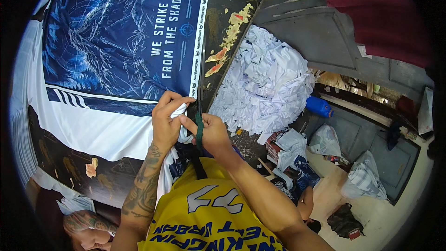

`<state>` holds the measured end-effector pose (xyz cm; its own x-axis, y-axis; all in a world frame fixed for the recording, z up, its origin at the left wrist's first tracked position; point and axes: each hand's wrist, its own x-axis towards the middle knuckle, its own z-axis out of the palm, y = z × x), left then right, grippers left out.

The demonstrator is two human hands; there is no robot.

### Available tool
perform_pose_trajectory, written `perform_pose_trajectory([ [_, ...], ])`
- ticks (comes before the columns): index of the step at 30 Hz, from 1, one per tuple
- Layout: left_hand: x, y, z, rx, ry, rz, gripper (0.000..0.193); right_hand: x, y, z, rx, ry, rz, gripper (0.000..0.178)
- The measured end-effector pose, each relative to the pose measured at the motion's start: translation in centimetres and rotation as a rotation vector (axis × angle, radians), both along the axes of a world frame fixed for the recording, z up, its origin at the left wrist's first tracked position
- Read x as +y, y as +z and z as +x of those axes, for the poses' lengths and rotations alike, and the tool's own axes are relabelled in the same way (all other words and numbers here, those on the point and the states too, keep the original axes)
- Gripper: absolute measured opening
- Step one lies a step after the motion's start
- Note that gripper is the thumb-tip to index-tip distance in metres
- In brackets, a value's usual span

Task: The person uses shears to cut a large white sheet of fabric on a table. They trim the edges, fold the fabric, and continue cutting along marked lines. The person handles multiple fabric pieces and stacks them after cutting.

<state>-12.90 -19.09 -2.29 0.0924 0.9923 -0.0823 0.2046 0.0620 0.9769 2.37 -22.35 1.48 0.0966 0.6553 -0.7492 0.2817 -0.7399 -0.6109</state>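
A dark blue printed fabric panel point(116, 42) with white borders lies on the dark table. My left hand point(168, 118) is closed at its near right corner, pinching a bunched bit of white cloth point(179, 110). Just to the right, my right hand point(214, 135) is wrapped round scissors point(199, 128) with green wrapping on the handle. Their narrow dark blades point away from me along the panel's right white edge. My fingers hide part of the handles. White fabric point(116, 135) extends from under the panel toward me.
Bare dark tabletop point(227, 23) with peeling patches borders the panel. Right of the table rises a big heap of white cloth scraps point(265, 81). Beyond it are a blue rolled bundle point(319, 107) and plastic bags point(364, 176). Other people's arms point(88, 225) show at lower left and lower right.
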Motion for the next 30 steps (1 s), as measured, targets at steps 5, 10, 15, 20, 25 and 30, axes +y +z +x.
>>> perform_pose_trajectory([
  [5, 0.1, 0.4, -0.1, 0.068, -0.035, -0.001, 0.028, -0.9, -0.6, 0.5, 0.083, -0.317, -0.005, 0.051],
  [10, -3.8, 0.2, 0.4, 0.237, 0.060, 0.009, 0.024, -2.8, -1.9, 5.4, 0.151, -1.011, 0.148, 0.061],
  [15, -14.8, -1.3, -4.8, 0.492, 0.340, -0.277, 0.024, -2.3, -0.6, 16.2, -0.105, -0.548, 0.252, 0.053],
  [20, -21.3, -3.0, -16.6, 0.970, 1.401, -0.340, 0.041, 12.1, 2.3, 21.0, -0.379, 0.271, 0.657, 0.041],
  [25, -13.0, -4.4, -13.9, 0.972, 1.218, -0.489, 0.080, 33.0, 3.6, 21.0, -0.677, 0.764, 0.751, 0.035],
  [30, -3.7, -3.3, -1.9, 0.947, 0.998, -0.255, 0.062, 43.4, 3.0, 20.8, -0.704, 0.970, 0.732, 0.038],
])
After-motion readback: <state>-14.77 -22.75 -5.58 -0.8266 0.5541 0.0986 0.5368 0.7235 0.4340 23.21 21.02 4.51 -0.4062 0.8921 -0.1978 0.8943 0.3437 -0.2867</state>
